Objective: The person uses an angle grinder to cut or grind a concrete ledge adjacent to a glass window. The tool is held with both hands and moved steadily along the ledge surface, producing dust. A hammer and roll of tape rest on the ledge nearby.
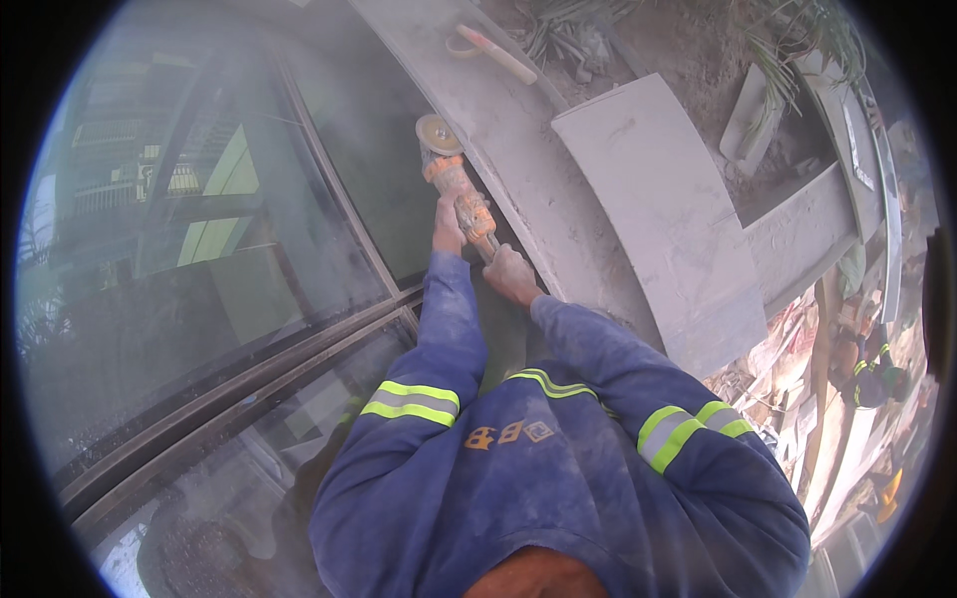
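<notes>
My left hand (448, 226) is closed around the body of an orange angle grinder (477, 218), coated in pale dust. Lower down, my right hand (512, 276) grips the tool's rear end near its cord side. A round, yellowish disc (440, 136) at the grinder's far end sits at the edge of a grey stone ledge (528, 169). Whether the disc is turning I cannot tell. Haze hangs around the tool. Both sleeves are blue with reflective bands.
A glass wall (199, 229) with dark frames stands on the left. A loose grey slab (663, 199) lies on the ledge to the right. Farther up is a red and cream stick-like item (496, 54). Debris (788, 369) and another person (875, 379) are at far right.
</notes>
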`<state>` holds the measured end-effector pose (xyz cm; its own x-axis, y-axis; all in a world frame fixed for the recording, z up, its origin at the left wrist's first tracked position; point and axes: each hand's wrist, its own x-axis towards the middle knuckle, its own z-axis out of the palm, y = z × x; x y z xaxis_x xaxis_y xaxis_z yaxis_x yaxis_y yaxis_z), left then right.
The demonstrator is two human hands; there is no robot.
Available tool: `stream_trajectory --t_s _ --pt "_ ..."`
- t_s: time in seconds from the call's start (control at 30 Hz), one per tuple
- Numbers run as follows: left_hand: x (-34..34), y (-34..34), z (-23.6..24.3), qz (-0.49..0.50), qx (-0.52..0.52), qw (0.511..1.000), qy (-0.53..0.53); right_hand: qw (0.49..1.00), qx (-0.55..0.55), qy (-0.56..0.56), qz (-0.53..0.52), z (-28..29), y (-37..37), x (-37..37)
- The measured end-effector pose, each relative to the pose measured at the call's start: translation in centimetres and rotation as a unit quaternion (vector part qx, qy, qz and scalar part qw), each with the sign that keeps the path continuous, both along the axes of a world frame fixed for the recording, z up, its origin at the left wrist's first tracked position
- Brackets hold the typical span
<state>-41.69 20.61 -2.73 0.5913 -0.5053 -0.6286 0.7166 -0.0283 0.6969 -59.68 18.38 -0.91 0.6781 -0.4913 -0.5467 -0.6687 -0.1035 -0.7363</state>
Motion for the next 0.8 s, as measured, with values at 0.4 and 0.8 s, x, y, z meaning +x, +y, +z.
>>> stream_trajectory --t_s 0.4,0.8 --pt "-0.1 0.1 -0.1 0.001 -0.027 1.0 -0.004 1.0 -0.003 -0.004 -0.004 0.8 0.1 -0.3" --pt "-0.7 1.2 0.3 -0.004 -0.001 1.0 0.009 0.999 0.019 0.027 0.014 1.2 0.7 -0.8"
